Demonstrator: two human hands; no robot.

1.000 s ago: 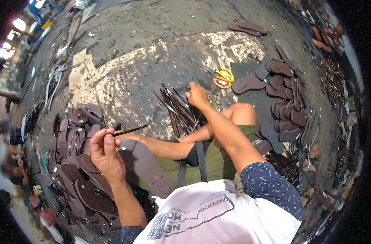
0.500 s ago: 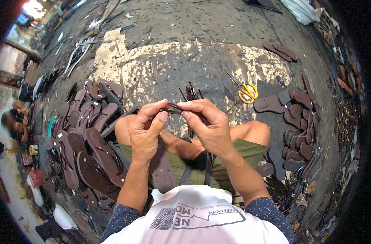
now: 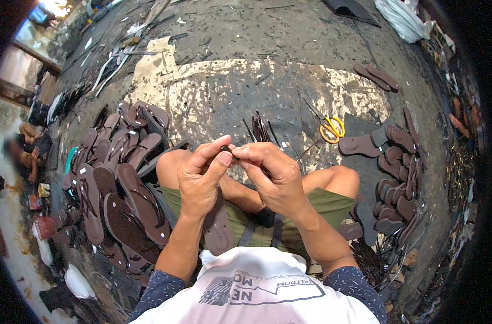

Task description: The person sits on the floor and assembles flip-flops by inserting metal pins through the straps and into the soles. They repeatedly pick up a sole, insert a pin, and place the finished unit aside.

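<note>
My left hand [image 3: 202, 182] and my right hand [image 3: 277, 177] meet above my crossed legs, their fingertips pinched together. Between them is a dark sandal strap [image 3: 226, 148], mostly hidden by the fingers; just a small dark end shows at the left fingertips. A brown sandal sole [image 3: 218, 229] lies across my lap beneath the left forearm. On the floor beyond the right hand lies a bunch of thin dark straps [image 3: 261, 128], partly covered by that hand.
Finished brown sandals [image 3: 130, 227] pile up at my left. To the right lie yellow-handled scissors [image 3: 332, 130] and stacked loose soles [image 3: 394, 178]. A pair of soles [image 3: 376, 77] rests farther off. Another person [image 3: 27, 151] sits at the far left.
The strap's two strands showed between my hands before; now the fingertips have come closer and cover most of it. The view has shifted slightly.
</note>
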